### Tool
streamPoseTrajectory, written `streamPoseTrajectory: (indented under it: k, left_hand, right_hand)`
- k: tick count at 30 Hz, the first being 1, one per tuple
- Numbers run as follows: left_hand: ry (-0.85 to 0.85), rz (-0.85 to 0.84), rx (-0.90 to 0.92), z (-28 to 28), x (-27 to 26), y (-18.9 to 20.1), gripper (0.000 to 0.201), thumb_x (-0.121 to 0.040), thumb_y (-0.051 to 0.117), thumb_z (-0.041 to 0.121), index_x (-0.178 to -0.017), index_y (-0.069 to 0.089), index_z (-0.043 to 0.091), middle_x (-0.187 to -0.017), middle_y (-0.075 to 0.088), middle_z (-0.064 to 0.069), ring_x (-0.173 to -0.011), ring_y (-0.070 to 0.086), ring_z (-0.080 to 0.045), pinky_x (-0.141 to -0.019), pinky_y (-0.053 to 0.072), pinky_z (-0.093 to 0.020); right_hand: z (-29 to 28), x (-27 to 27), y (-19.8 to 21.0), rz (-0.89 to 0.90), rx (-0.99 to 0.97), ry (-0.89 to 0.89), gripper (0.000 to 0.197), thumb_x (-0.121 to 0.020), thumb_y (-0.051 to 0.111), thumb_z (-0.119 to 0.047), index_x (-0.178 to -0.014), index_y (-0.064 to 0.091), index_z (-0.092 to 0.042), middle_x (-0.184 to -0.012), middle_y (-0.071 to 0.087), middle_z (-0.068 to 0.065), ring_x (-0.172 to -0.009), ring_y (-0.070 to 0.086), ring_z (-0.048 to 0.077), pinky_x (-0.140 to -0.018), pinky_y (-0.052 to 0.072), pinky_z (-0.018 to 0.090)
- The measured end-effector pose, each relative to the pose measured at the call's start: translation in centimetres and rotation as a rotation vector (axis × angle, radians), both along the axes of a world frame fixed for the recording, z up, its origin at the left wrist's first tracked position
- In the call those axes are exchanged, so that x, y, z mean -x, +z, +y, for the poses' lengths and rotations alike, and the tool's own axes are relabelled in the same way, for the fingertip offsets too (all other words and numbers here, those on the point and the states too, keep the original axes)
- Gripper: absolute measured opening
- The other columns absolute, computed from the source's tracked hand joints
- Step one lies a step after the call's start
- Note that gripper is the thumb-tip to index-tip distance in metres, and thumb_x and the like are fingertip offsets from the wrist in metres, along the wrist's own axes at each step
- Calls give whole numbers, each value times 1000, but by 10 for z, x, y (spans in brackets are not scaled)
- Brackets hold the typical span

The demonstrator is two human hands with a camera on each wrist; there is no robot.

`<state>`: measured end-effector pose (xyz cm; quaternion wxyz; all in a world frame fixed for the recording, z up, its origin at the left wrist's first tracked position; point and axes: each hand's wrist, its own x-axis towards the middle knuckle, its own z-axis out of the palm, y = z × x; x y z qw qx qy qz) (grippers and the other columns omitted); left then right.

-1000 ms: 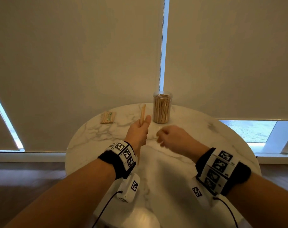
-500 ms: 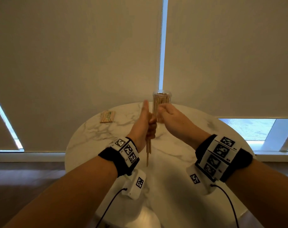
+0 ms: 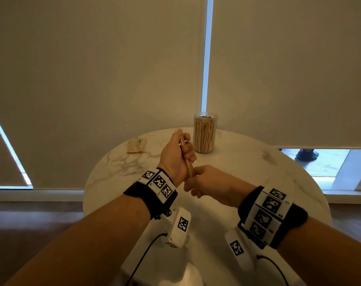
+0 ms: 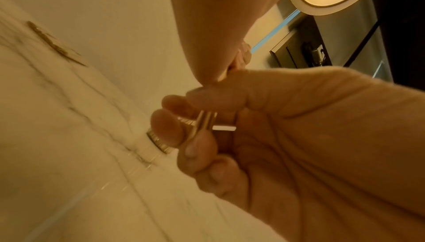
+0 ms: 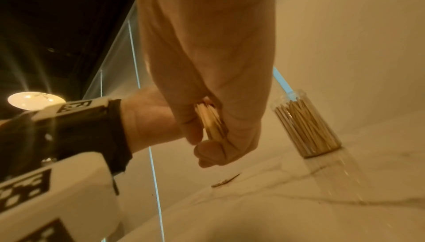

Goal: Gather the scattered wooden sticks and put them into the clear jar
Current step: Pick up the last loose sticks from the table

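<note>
Left hand (image 3: 175, 155): fingers curled round a small bundle of wooden sticks (image 3: 187, 159), held upright above the marble table (image 3: 247, 168).
Right hand (image 3: 204, 182): fingers curled at the bundle's lower end; whether the sticks are pinched cannot be told.
Clear jar (image 3: 204, 133): upright at the table's far edge, stick-filled, just beyond the left hand.
Stick pack (image 3: 136, 145): lying flat, far left.

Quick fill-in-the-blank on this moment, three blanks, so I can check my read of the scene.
1. The bundle of sticks is gripped in the ____ hand.
2. The clear jar stands upright on the ____ table.
3. The right hand sits at the ____ end of the bundle.

Missing words: left; marble; lower
</note>
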<state>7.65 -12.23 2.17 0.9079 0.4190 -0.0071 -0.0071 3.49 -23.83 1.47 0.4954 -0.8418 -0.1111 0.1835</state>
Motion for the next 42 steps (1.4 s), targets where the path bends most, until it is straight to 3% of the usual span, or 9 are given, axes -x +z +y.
streamPoseTrajectory:
  k: [5, 10, 14, 17, 22, 28, 33, 39, 42]
  left_hand:
    - [100, 51, 102, 8, -18, 1, 53, -104, 31, 51, -62, 39, 20, -54, 28, 4, -46, 23, -11, -50, 26, -26]
    - [106, 52, 131, 7, -40, 5, 46, -107, 32, 40, -78, 52, 11, -66, 51, -5, -59, 50, -18, -67, 51, -31]
    - [148, 86, -311, 7, -76, 10, 40, -106, 39, 42, -99, 61, 10, -88, 68, -7, -86, 65, -22, -81, 54, -35]
    - [97, 0, -765, 11, -114, 10, 15, -98, 59, 27, -103, 62, 13, -92, 65, -2, -93, 63, -20, -85, 53, -36]
    - [121, -74, -1237, 1, -189, 7, 84, -73, 85, 42, -140, 42, 15, -132, 55, -7, -119, 55, -23, -100, 49, -39]
    - [83, -124, -1114, -21, -250, -12, 160, -32, 88, 70, -156, 3, 19, -147, 47, -4, -133, 47, -23, -111, 41, -46]
    - [75, -204, -1028, -21, -265, -29, 112, -62, 93, 37, -147, 21, 21, -117, 60, 11, -109, 60, -13, -99, 51, -36]
    - [45, -226, -1056, -21, -262, -27, 108, -70, 88, 36, -149, 16, 20, -122, 56, 6, -108, 57, -14, -88, 49, -29]
    - [43, -223, -1046, -21, -261, -28, 108, -71, 88, 33, -149, 16, 19, -125, 56, 4, -110, 56, -14, -91, 48, -30]
  right_hand:
    - [1, -7, 5, -51, -19, -63, 38, -105, 40, -36, -116, 60, -6, -88, 57, 6, -62, 49, 12, -59, 44, 27]
    - [-14, -33, 19, -308, -31, -296, 29, -104, 43, -25, -103, 71, -15, -68, 54, 1, -59, 46, 15, -58, 42, 31]
    - [-47, -86, 52, -624, 200, -431, 29, -102, 47, -22, -92, 73, -14, -56, 50, -5, -50, 43, 10, -47, 30, 25]
    - [-74, -136, 84, -715, 344, -483, 31, -100, 44, -22, -96, 73, -11, -69, 60, 2, -59, 51, 18, -50, 32, 26]
    - [-80, -220, 116, -872, 729, -338, 27, -95, 45, -17, -100, 72, -13, -94, 66, 8, -83, 57, 25, -69, 41, 31]
    - [-53, -279, 121, -904, 1078, 13, 30, -98, 45, -20, -110, 72, -14, -105, 65, 7, -91, 55, 20, -81, 46, 32]
    - [-34, -305, 137, -790, 1068, 68, 27, -97, 48, -26, -110, 71, -17, -111, 68, 3, -102, 61, 25, -87, 46, 34]
    - [-26, -306, 145, -631, 788, 89, 11, -89, 67, -26, -89, 72, -17, -82, 68, 4, -62, 58, 15, -61, 46, 27]
    - [-21, -307, 127, -622, 825, 52, 17, -92, 66, -34, -92, 75, -20, -87, 70, 2, -72, 63, 18, -68, 49, 29]
